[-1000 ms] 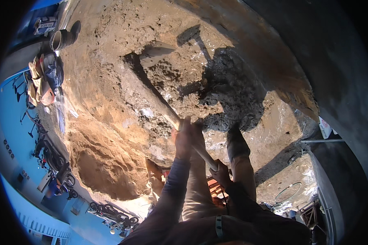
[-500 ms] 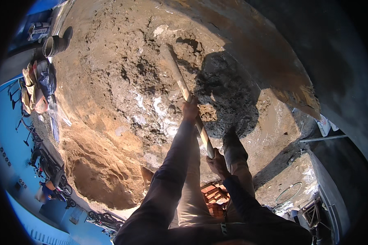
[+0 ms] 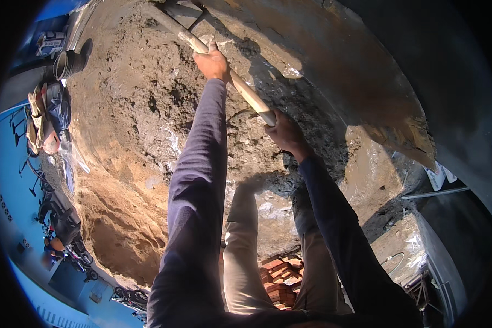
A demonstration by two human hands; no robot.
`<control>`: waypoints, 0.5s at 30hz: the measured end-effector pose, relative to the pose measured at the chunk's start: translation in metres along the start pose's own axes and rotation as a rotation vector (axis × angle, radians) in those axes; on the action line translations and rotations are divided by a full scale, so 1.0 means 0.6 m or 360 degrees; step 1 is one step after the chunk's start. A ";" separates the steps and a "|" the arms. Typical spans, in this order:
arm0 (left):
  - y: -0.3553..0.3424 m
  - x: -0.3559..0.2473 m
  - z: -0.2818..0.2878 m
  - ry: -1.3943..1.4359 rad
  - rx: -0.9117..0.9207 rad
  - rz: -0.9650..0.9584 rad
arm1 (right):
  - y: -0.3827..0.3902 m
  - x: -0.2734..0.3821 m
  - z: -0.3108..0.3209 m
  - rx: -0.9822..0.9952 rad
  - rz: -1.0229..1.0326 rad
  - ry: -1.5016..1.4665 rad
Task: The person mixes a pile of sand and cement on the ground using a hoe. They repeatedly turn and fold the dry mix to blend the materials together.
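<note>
A long-handled hoe (image 3: pixel 249 97) slants across the wet grey mortar (image 3: pixel 156 101), from far left to near right. At the top edge its grey metal blade (image 3: pixel 183 12) shows only in part, and whether it touches the mortar I cannot tell. My left hand (image 3: pixel 213 63) is wrapped round the middle of the pale wooden handle, its arm stretched far forward. Closer in, my right hand (image 3: pixel 285 133) grips the handle's near end, partly in shadow. Both feet are hard to make out against the mortar.
Dry sand (image 3: pixel 117 232) is heaped at the left. Red bricks (image 3: pixel 281 281) are stacked between my legs. A bucket (image 3: pixel 65 64) lies at the far left, with sacks (image 3: pixel 44 123) nearer. Motorbikes (image 3: pixel 60 218) line the left. A brown-stained board (image 3: pixel 366 71) borders the right.
Both hands have swung forward with the hoe, the left hand also leftward. The hoe's blade now shows at the top edge; before, the handle's far end was at the mortar nearer me.
</note>
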State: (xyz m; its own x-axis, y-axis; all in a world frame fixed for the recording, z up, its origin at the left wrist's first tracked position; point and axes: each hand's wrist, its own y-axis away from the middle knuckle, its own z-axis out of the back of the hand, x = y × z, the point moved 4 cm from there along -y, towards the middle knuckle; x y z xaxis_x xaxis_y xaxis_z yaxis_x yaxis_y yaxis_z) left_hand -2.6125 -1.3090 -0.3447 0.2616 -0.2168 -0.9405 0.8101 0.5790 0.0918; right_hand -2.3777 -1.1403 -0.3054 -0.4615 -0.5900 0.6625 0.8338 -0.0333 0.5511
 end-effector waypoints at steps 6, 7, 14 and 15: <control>0.247 0.203 -0.032 -0.0723 0.0912 0.0458 | 0.237 -0.089 -0.047 0.0118 -0.0674 0.0087; 0.314 0.182 -0.028 -0.0657 0.0945 0.0756 | 0.280 -0.086 -0.034 0.0132 -0.0785 0.0065; 0.477 0.230 0.226 -0.0764 0.0975 0.0842 | 0.572 -0.077 -0.151 0.0155 -0.0850 -0.0254; 0.535 0.195 0.254 -0.0766 0.1063 0.0949 | 0.639 -0.074 -0.143 0.0216 -0.0939 -0.0169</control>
State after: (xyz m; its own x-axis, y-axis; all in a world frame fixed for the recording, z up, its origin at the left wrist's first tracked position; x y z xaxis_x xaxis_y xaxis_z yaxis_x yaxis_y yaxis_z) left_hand -2.2419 -1.2685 -0.3756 0.7830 -0.4147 -0.4637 0.5674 0.1706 0.8056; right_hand -2.0113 -1.1961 -0.1673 -0.8669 -0.4197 0.2690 0.3857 -0.2228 0.8953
